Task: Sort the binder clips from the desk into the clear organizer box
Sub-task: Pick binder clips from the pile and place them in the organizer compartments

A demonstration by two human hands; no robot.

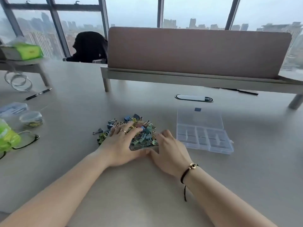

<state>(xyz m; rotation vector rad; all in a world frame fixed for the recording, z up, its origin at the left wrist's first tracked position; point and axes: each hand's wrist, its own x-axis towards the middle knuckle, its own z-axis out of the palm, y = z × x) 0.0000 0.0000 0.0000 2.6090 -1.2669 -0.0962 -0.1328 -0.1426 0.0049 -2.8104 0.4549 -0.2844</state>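
Observation:
A heap of small binder clips [144, 136] in blue, green and yellow lies on the desk's middle. My left hand [121, 143] lies flat over the heap's left side with fingers spread and a ring on one finger. My right hand [168, 148] rests against the heap's right edge, fingers loosely bent, thumb near my left thumb. Neither hand holds a clip that I can see. The clear organizer box [205, 135] sits just right of the heap, lid folded back, its compartments looking empty. One stray clip [97, 131] lies left of the heap.
At the left edge stand a small clear jar of clips [32, 119], a blue-tinted box [13, 109], a green object [7, 136] and glasses [27, 140]. A pen [38, 94] and metal rings [18, 81] lie farther back. A brown divider panel [196, 51] bounds the desk behind.

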